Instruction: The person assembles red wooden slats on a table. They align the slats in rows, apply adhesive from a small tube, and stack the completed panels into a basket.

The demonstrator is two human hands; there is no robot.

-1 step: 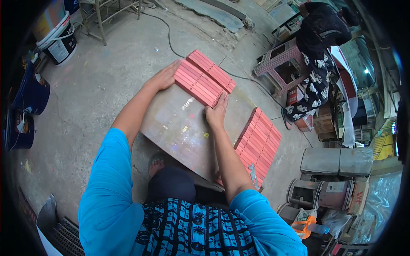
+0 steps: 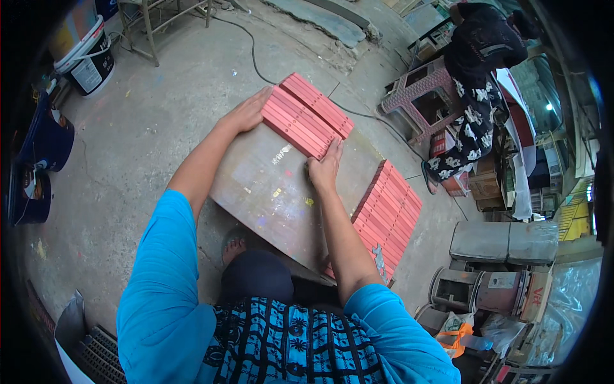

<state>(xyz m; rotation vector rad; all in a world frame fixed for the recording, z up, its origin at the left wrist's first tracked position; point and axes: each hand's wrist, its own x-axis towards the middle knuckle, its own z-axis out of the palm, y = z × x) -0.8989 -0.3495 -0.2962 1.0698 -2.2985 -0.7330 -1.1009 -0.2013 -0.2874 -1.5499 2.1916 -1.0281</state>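
Observation:
A row of pink-red strips with small dark holes (image 2: pixel 295 125) lies on the far part of a paint-spotted board (image 2: pixel 256 182). My left hand (image 2: pixel 248 115) presses against its left end, with fingertips partly hidden behind it. At the right end, my right hand (image 2: pixel 326 168) has its fingers against the strips, so the row is held between both hands. Just beyond runs a second, narrower row of the same strips (image 2: pixel 318 106), with a thin gap between. A larger group of such strips (image 2: pixel 391 205) covers the board's right side, partly behind my right forearm.
A grey metal tool (image 2: pixel 378 257) lies on the right-hand strips. Beyond the board, a cable (image 2: pixel 252 48) crosses the concrete floor. Another person (image 2: pixel 476 83) stands by a pink plastic stool (image 2: pixel 419 102). Buckets (image 2: pixel 89 67) line the left; spools (image 2: pixel 454 288) stand at right.

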